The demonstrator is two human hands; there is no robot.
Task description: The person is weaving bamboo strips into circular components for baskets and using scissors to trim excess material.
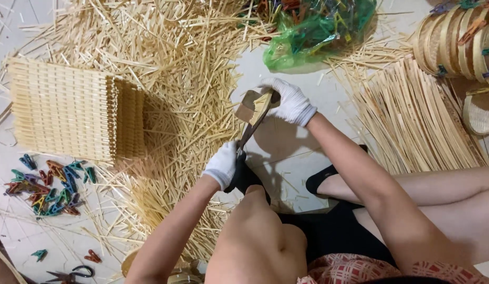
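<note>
A pair of dark-handled shears (248, 138) is gripped at its handles by the gloved left hand (222, 167), closed tightly around them, the blades angled up toward a small woven bamboo piece (253, 107). That piece is pinched by the gloved right hand (290, 101), fingers curled shut on its edge, above the pale floor (286, 158). A heap of bamboo splints (176, 58) is spread to the left, with a flat woven mat (65, 110) lying on it. Coloured clips (47, 186) are scattered near the mat, well apart from the hands. A green plastic bag (318, 31) is seen beyond the right hand, and bundled strips (412, 115) lie at the right.
</note>
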